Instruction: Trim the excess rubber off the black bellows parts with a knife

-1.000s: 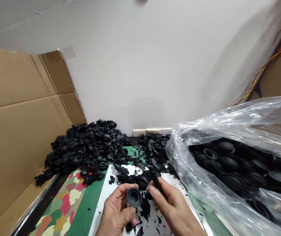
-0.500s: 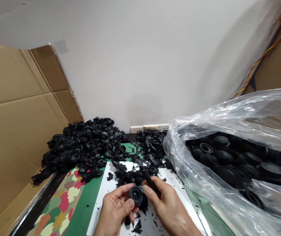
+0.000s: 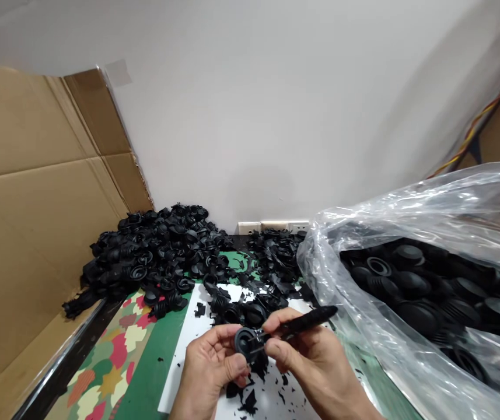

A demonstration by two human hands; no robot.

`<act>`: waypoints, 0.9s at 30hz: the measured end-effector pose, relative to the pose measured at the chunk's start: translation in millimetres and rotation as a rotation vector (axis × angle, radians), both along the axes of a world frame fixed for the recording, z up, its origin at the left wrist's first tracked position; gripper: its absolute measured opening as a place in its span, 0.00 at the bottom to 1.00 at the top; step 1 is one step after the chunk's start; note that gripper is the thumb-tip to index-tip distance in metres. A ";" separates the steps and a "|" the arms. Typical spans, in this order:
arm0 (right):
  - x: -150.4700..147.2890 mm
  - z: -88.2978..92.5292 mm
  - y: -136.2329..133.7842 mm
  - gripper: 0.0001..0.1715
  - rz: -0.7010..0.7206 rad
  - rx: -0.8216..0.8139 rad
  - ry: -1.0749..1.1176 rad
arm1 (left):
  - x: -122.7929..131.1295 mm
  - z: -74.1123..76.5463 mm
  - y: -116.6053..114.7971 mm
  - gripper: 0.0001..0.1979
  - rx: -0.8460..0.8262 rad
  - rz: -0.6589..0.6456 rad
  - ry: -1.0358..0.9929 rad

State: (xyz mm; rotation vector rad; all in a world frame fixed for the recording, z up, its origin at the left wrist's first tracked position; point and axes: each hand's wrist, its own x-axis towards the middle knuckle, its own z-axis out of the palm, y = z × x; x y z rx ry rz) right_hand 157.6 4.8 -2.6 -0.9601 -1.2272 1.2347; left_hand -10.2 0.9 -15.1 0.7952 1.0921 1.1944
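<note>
Rather indistinct: black tool's [image 3: 310, 321] tip [image 3: 257, 340]

Cardboard panel [image 3: 35, 134] at left, pale wall [image 3: 250, 105] behind. Grey patch [image 3: 118, 73] on wall near panel's top corner. Socket strip [image 3: 273, 228] low on wall. Twisted red-yellow cord [image 3: 479, 121] at right. Patterned sheet [image 3: 110, 382] at lower left.

Table [image 3: 144, 373] before a wall [image 3: 258, 105], cardboard [image 3: 26, 134] at left, parts [image 3: 420, 318] in a bag [image 3: 372, 350] at right.
Toward the wall, a heap of parts [image 3: 157, 251] lies left of a scrap pile [image 3: 278, 251]; in front, a sheet [image 3: 188, 329] lies beneath one held part [image 3: 241, 340].
</note>
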 end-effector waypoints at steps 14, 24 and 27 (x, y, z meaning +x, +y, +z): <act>-8.0 -13.0 0.2 0.06 -0.151 0.142 -0.176 | 3.0 0.3 -1.5 0.21 0.010 0.022 -0.002; -9.3 -12.5 -0.2 0.06 -0.154 0.147 -0.190 | 5.0 3.3 -2.7 0.17 -0.002 0.023 0.032; -12.6 -11.5 -1.8 0.06 -0.165 0.194 -0.178 | 5.3 3.3 -2.2 0.17 0.001 0.023 0.043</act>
